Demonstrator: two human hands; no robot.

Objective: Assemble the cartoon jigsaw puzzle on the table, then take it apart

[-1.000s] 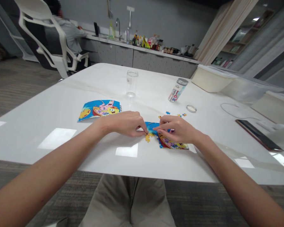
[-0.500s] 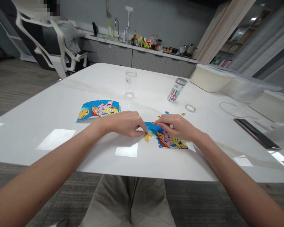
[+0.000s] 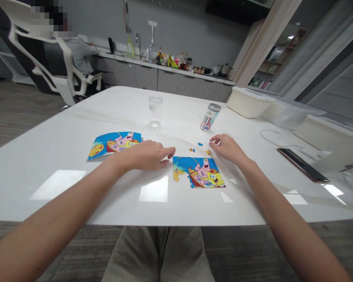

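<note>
Fingers (image 3: 217, 137) bend loosely (right hand (image 3: 227, 147)) beside puzzle pieces (image 3: 208, 152).

I saw room for a hand to pass between the clear jar (image 3: 155, 111) and the lidded canister (image 3: 210, 118). Loose pieces (image 3: 208, 152) cluttered the path from canister to puzzle (image 3: 204, 172); the picture sheet (image 3: 115, 141) crowded the left hand (image 3: 153, 156).
</note>
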